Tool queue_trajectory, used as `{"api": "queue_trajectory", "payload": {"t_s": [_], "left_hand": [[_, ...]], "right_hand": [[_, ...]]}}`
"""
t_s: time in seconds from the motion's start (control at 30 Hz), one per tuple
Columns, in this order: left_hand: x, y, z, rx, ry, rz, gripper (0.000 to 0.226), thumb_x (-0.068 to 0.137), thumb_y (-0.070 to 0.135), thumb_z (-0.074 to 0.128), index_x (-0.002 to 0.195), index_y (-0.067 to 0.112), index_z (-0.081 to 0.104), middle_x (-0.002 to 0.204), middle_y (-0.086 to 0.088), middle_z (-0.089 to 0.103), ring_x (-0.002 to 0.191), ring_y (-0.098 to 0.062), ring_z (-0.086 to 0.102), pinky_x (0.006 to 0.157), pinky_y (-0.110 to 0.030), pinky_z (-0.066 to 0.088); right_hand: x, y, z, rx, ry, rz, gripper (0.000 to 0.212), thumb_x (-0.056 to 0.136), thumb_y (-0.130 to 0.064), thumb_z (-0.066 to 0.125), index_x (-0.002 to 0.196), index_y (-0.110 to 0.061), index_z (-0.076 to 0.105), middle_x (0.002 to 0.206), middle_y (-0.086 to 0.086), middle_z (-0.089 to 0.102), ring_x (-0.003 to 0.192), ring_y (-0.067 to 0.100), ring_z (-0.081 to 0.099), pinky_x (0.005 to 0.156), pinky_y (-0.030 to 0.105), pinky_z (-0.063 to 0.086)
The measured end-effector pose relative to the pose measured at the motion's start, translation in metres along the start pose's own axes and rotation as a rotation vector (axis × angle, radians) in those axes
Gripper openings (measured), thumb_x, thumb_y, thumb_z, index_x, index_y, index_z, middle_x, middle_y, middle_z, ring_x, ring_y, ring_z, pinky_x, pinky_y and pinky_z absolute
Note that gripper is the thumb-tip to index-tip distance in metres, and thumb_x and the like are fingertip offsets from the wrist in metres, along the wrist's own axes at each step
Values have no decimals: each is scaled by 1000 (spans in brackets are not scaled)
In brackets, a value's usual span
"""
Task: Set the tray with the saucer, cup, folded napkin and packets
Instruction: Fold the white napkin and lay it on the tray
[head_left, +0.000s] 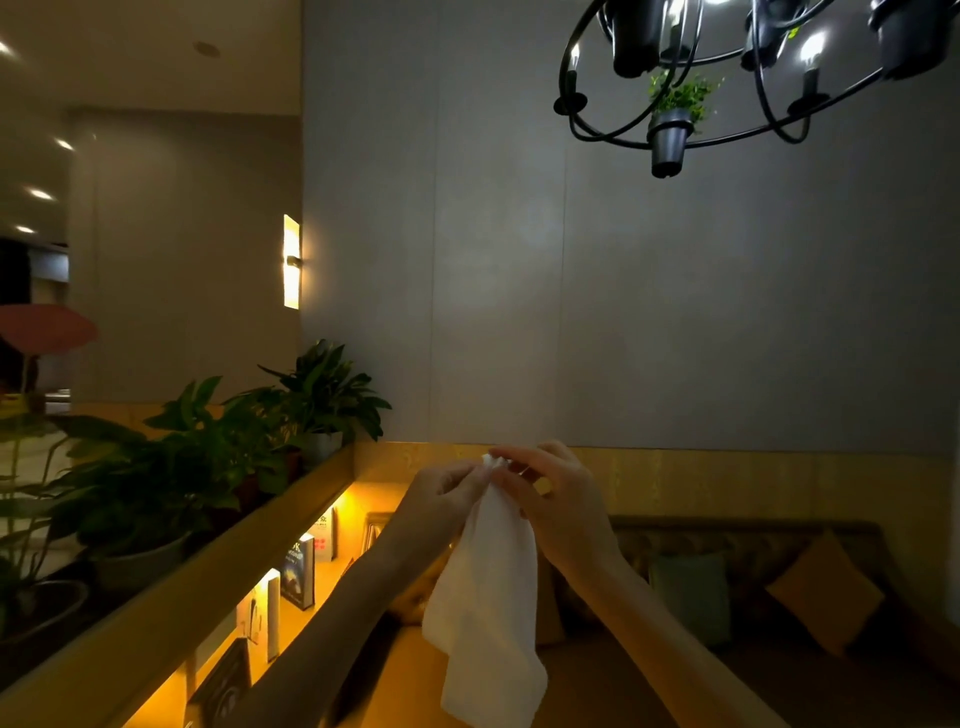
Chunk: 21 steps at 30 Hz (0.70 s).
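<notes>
A white napkin (488, 597) hangs down in the air in front of me, loosely draped and unfolded. My left hand (441, 493) and my right hand (556, 499) are raised at chest height and both pinch its top edge, close together. The tray, saucer, cup and packets are out of view, since the camera points up at the wall.
A lit wooden shelf with books (298, 571) runs along the left, topped by several potted plants (218, 457). A bench with cushions (826, 592) lies behind my hands at the right. A black metal chandelier (727, 78) hangs at the upper right.
</notes>
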<state>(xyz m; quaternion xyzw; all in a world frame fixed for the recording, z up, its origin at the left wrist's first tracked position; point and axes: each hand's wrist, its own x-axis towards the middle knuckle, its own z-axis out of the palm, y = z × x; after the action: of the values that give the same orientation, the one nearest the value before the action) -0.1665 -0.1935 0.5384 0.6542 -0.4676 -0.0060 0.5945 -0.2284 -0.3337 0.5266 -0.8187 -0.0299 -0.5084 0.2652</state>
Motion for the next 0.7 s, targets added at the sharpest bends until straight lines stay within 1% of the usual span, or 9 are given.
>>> {"api": "queue_trajectory", "payload": {"t_s": [0.1,0.17,0.27,0.37,0.47,0.53,0.6,0.63,0.7], "left_hand": [[-2,2,-2,6,-55,40,20,96,26,52,107,22,69,102,5,71,96,-9,69,78,-22,58],[-3,4,-3,19,-61,61,18,96,23,53,108,25,67,103,7,71,97,-6,69,80,-22,58],[-3,7,-4,80,-44,67,23,97,20,52,115,14,65,108,-2,70,101,-11,68,86,-26,58],[-3,8,-4,185,-40,80,25,99,18,48,118,9,62,110,-8,67,104,-17,65,92,-33,56],[-4,8,-3,276,-15,112,19,101,19,45,111,13,60,102,-7,64,95,-16,63,83,-31,55],[-4,7,-2,306,15,128,14,101,21,46,107,19,58,97,-2,62,90,-11,62,76,-23,53],[-5,5,-1,309,24,119,14,98,24,51,110,21,58,100,2,61,93,-7,62,75,-19,52],[-5,4,-1,307,12,100,19,96,25,55,114,20,57,103,3,62,96,-9,62,78,-22,54],[-8,1,-1,357,-28,55,26,94,25,59,118,17,57,105,0,62,99,-14,63,84,-32,57]], "right_hand": [[-1,-1,-2,14,-27,-17,30,92,-29,57,121,-23,64,107,-1,57,93,9,58,75,23,58],[-3,-1,-2,14,-62,-30,31,94,-27,54,125,-25,61,107,-2,54,93,5,55,76,19,55],[-6,-1,-4,-1,-110,-38,33,97,-25,51,129,-29,57,111,-3,51,95,3,52,78,15,51],[-6,-1,-7,-18,-104,-33,33,96,-22,53,128,-26,58,120,3,52,106,11,50,86,24,53],[-4,-1,-12,-33,-131,-8,32,96,-25,53,128,-24,59,128,-1,56,116,14,47,94,34,51],[-2,-2,-14,-54,-126,1,30,95,-29,54,123,-23,62,123,-3,62,111,11,50,91,34,52],[0,-5,-14,-37,-93,20,26,94,-32,55,116,-21,63,113,-2,64,99,10,58,83,34,57],[2,-7,-14,-21,-77,30,24,94,-32,55,114,-20,62,110,-2,64,94,10,61,79,33,58],[8,-9,-15,5,-36,48,18,95,-32,54,109,-22,58,103,-6,62,88,7,62,75,30,59]]}}
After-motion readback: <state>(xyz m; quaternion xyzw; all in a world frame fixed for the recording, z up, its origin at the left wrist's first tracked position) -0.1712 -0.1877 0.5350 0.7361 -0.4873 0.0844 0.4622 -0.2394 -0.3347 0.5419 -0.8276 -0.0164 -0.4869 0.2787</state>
